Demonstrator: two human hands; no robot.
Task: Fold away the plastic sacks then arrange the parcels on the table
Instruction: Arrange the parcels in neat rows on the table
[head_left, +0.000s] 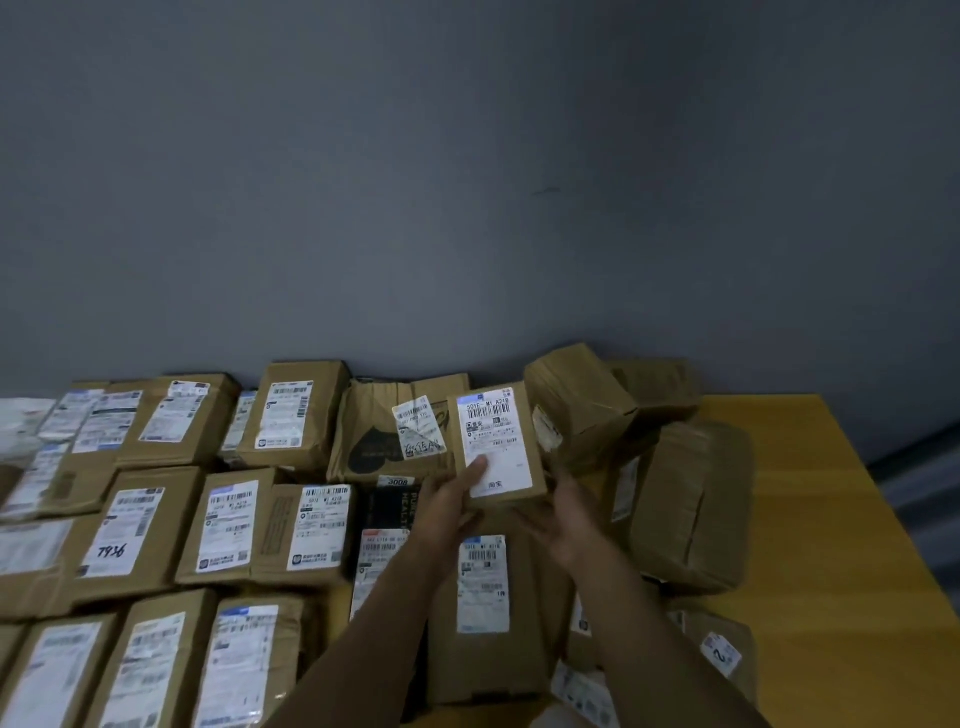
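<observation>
Probably light and stiff, the small brown cardboard parcel is pinched at its lower edge by the left hand, the right hand spread open just beside.

Dim rm, grey wall behind yellow wood table.

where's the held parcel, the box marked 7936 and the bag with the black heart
held parcel (496, 447), head view, middle of its white label
box marked 7936 (127, 530), head view, on its white label
bag with black heart (374, 448), head view, on the printed heart
</observation>
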